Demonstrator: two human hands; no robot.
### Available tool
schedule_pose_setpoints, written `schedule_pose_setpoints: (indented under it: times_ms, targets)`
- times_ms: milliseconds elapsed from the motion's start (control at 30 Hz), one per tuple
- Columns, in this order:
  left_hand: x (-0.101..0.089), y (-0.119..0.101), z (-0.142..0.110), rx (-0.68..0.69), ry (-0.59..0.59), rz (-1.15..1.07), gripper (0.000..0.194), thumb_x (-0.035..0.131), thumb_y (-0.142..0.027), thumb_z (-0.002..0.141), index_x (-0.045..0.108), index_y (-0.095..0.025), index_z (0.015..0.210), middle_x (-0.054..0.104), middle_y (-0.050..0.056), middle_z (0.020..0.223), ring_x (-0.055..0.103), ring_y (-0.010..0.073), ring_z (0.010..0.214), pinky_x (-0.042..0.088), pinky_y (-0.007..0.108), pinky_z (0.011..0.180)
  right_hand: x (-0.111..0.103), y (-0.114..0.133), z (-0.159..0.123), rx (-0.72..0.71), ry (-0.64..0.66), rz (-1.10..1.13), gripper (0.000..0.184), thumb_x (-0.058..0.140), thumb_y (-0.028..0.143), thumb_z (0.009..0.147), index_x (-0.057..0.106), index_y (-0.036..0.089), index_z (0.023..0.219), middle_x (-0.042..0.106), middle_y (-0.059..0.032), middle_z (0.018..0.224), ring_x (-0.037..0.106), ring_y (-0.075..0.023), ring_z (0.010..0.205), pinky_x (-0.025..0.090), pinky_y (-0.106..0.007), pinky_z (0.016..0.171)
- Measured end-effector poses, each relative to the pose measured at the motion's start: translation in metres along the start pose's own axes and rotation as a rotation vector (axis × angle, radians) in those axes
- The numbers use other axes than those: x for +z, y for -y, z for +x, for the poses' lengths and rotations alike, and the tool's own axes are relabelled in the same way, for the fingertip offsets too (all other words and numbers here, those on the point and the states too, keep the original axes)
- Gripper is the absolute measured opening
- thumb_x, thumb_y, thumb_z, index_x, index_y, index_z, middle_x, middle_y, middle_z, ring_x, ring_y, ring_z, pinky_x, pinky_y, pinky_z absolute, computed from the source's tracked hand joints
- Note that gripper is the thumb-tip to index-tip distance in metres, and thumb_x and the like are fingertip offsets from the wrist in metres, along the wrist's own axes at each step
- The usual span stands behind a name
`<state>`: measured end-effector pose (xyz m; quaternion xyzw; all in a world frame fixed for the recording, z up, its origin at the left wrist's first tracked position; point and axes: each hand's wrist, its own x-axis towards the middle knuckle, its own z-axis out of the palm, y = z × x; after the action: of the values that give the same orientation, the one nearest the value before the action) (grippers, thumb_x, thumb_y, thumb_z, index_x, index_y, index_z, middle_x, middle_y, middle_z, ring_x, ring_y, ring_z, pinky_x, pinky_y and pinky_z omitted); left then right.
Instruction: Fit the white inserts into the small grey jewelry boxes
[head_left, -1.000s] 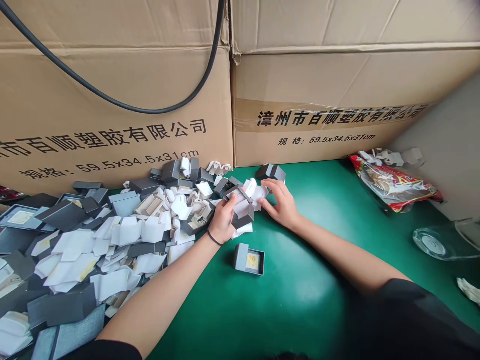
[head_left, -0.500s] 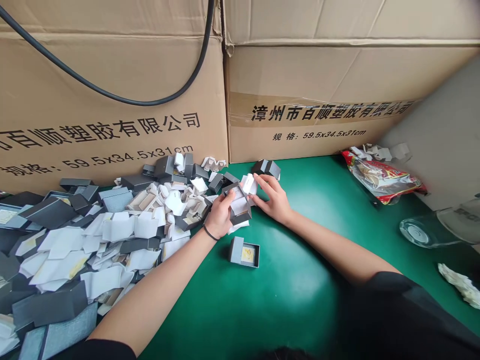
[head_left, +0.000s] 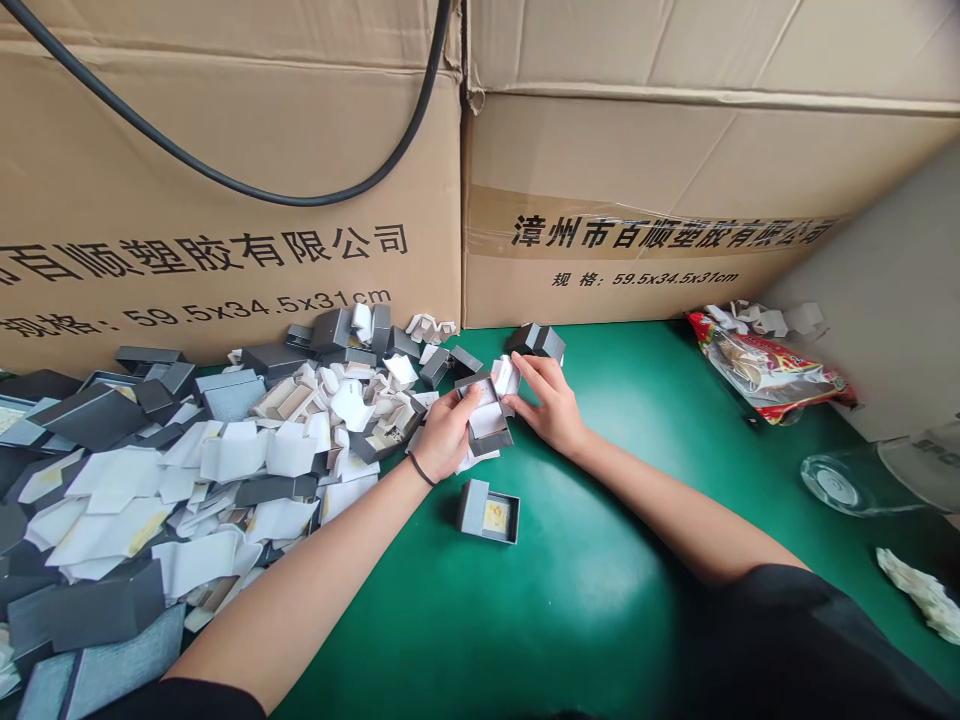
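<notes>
My left hand (head_left: pixel 444 432) grips a small open grey box (head_left: pixel 489 420) by its left side, at the edge of a heap of boxes and inserts. My right hand (head_left: pixel 551 402) pinches a white insert (head_left: pixel 505 375) at the box's upper right corner, fingers closed on it. Another small grey box (head_left: pixel 489 511) with a yellowish pad inside lies open on the green table (head_left: pixel 570 580) just below my hands. A closed dark grey box (head_left: pixel 537 341) stands right behind my right hand.
A heap of grey boxes and white inserts (head_left: pixel 225 460) covers the table's left side. Two big cardboard cartons (head_left: pixel 615 180) wall off the back, with a black cable (head_left: pixel 225 180) hanging over them. A red snack bag (head_left: pixel 765 365), clear glass lid (head_left: pixel 847 480) and crumpled paper (head_left: pixel 919 590) lie right.
My hands have stayed together on the grey box. The white insert has gone lower, closer into the box. The view has shifted slightly.
</notes>
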<state>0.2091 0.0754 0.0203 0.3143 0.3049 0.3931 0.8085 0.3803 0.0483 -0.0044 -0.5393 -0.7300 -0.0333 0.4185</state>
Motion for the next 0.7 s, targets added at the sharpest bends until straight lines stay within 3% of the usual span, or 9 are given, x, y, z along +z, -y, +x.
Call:
schedule_pose_setpoints:
  times_ms: [267,467,567,700]
  targets:
    - [-0.001,0.001,0.001,0.015,-0.001,0.008,0.034,0.069,-0.035,0.075,0.066,-0.012,0.1,0.07,0.007,0.086,0.065,0.0159,0.077,0.05,0.03,0.078,0.001,0.003,-0.001,0.064,0.019,0.041,0.041,0.055,0.037,0.083,0.052,0.024,0.123,0.057,-0.0109,0.113,0.055,-0.0249,0.102,0.049,-0.043,0.088]
    - [-0.007,0.002,0.006,0.17,-0.045,-0.011,0.042,0.07,-0.036,0.073,0.061,-0.019,0.11,0.066,0.009,0.11,0.064,0.0225,0.097,0.051,0.038,0.083,0.002,0.004,0.003,0.368,0.026,0.43,0.034,0.058,0.039,0.08,0.06,0.019,0.107,0.061,-0.0075,0.1,0.059,-0.0178,0.085,0.054,-0.034,0.077]
    - [-0.011,0.002,0.009,0.237,-0.085,0.055,0.051,0.07,-0.034,0.073,0.056,-0.023,0.121,0.066,0.007,0.111,0.061,0.0215,0.104,0.049,0.037,0.089,0.004,0.006,0.002,0.507,0.067,0.653,0.038,0.059,0.044,0.079,0.06,0.019,0.106,0.064,-0.0059,0.093,0.061,-0.0169,0.08,0.055,-0.033,0.072]
    - [-0.014,0.0,0.009,0.266,-0.104,0.133,0.055,0.07,-0.024,0.071,0.055,-0.023,0.124,0.066,0.006,0.113,0.059,0.0197,0.107,0.044,0.034,0.096,0.005,0.01,0.0,0.535,0.094,0.775,0.043,0.063,0.047,0.075,0.059,0.02,0.108,0.065,-0.0052,0.095,0.062,-0.0168,0.08,0.054,-0.034,0.074]
